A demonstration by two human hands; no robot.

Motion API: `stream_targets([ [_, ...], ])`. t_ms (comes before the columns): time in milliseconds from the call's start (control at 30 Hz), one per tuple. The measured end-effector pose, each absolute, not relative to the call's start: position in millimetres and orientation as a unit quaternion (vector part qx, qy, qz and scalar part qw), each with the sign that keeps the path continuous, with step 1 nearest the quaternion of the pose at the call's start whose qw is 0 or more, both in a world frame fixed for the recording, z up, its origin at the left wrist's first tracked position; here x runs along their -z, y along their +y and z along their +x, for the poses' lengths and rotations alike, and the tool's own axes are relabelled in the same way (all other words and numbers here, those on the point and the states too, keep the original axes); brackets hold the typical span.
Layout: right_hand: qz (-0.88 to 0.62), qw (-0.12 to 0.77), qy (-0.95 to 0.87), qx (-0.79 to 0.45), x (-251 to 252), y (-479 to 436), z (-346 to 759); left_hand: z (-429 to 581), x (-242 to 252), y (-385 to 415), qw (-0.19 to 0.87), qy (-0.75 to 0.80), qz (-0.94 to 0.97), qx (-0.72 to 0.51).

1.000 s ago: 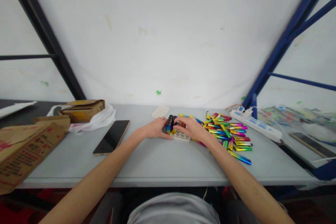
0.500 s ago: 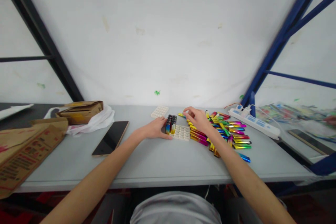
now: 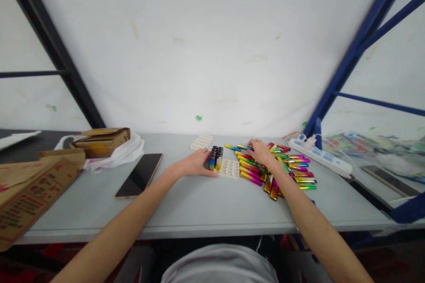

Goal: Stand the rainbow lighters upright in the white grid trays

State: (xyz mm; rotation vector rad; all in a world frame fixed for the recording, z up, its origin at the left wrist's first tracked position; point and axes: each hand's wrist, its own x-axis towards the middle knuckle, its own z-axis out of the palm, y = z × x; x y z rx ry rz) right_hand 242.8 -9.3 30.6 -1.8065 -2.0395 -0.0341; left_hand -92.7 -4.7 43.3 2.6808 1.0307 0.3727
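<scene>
Several shiny lighters (image 3: 216,159) with black tops stand upright in the left part of a white tray (image 3: 230,169) with rows of holes. My left hand (image 3: 195,163) curves around the tray's left end, thumb in front and fingers against the standing lighters. My right hand (image 3: 260,152) is over the near-left part of a pile of lighters (image 3: 252,172) in metallic colours. Its fingertips are closed at the end of a blue lighter (image 3: 245,147) lying flat; their exact grip is partly hidden. A yellow-and-blue lighter (image 3: 231,146) lies just left of it.
A second white tray (image 3: 201,142) lies behind. A phone (image 3: 139,175), a cardboard box (image 3: 43,185), a small carton (image 3: 101,142) and a white plastic bag (image 3: 128,150) are on the left. A power strip (image 3: 320,157) borders the pile on the right, near a blue post (image 3: 348,62).
My right hand has moved right and slightly down, from beside the yellow-and-blue lighter to the blue one. My left hand stays at the tray.
</scene>
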Motion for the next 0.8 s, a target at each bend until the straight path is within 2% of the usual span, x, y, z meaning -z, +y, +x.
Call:
stream_targets([
  [100, -0.624, 0.346, -0.700, -0.037, -31, -7, 240, -93, -43, -4, 0.125, 0.351, 0.919, -0.126],
  [200, -0.590, 0.478, -0.625, -0.179, -35, -7, 235, -93, -42, -4, 0.130, 0.346, 0.920, -0.132],
  [333, -0.525, 0.585, -0.536, -0.309, -43, -14, 221, -93, -40, -3, 0.136, 0.339, 0.919, -0.146],
  [567, -0.412, 0.616, -0.501, -0.446, -57, -33, 190, -93, -42, -4, 0.134, 0.339, 0.920, -0.140],
  [667, -0.383, 0.588, -0.508, -0.499, -58, -41, 178, -94, -43, -6, 0.140, 0.333, 0.921, -0.144],
  [800, -0.393, 0.532, -0.556, -0.503, -59, -48, 169, -94, -42, -6, 0.140, 0.328, 0.922, -0.151],
])
